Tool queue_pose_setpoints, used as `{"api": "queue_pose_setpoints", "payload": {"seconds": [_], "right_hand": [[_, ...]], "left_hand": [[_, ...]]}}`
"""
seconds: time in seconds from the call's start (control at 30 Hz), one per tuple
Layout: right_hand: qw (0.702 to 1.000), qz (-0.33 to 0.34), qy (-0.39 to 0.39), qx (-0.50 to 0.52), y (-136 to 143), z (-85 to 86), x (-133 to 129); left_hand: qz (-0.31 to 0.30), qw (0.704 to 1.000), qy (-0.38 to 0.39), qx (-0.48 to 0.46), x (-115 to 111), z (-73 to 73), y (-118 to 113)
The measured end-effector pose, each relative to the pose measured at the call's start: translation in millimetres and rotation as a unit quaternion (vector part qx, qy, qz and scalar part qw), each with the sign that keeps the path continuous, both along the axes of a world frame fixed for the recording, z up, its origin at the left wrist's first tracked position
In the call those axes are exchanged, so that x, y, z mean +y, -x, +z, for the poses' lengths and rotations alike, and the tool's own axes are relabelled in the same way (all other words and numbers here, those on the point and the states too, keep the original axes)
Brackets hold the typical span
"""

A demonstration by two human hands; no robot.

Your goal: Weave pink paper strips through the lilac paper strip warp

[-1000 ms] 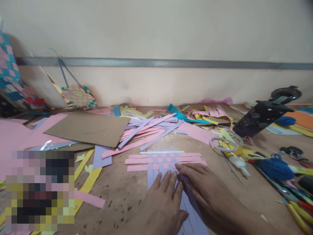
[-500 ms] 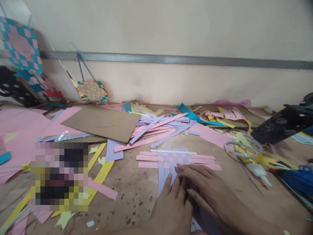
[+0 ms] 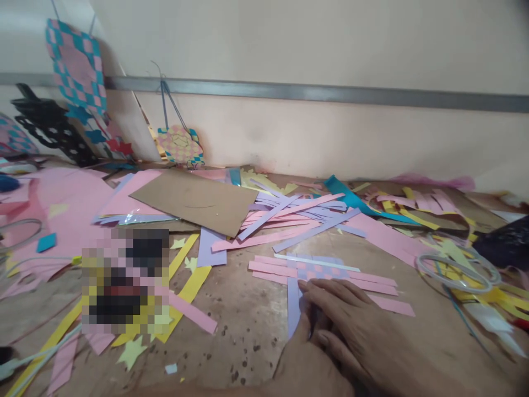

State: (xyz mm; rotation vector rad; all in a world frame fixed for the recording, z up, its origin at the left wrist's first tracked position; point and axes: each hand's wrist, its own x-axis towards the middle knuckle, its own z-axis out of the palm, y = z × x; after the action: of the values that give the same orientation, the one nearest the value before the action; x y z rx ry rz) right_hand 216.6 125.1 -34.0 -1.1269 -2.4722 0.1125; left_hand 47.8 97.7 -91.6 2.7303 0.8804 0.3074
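A woven patch of pink and lilac paper strips (image 3: 320, 268) lies on the brown table, with a pale strip along its top edge. My right hand (image 3: 347, 314) rests over the lower part of the weave, its fingers together and pointing left. Just below, my left hand (image 3: 308, 355) touches the lilac strips, its fingertips largely hidden under the right hand. What the fingers hold there is too hidden to make out. Loose pink strip ends stick out to the left and right of the weave.
Behind lie a pile of loose strips (image 3: 289, 212) and a cardboard piece (image 3: 194, 198). Scissors (image 3: 458, 270) are at the right. Yellow strips and paper stars (image 3: 133, 352) lie left. Woven ornaments (image 3: 181, 144) hang at the wall.
The view has shifted, so things appear further right. My left hand's fingers have drawn in under the right hand. Another pink strip end now shows right of my right hand.
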Motion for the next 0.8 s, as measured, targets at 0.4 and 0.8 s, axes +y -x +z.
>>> {"api": "queue_pose_setpoints", "payload": {"seconds": [0.4, 0.8], "right_hand": [[0.998, 0.015, -0.035, -0.057, -6.7, -5.1, 0.5], [0.999, 0.020, -0.018, -0.041, -40.8, -13.8, -3.7]], "left_hand": [[0.026, 0.997, -0.068, 0.028, 1.4, -9.3, -19.1], [-0.025, 0.991, -0.125, 0.040, 4.2, -16.2, -11.4]]}}
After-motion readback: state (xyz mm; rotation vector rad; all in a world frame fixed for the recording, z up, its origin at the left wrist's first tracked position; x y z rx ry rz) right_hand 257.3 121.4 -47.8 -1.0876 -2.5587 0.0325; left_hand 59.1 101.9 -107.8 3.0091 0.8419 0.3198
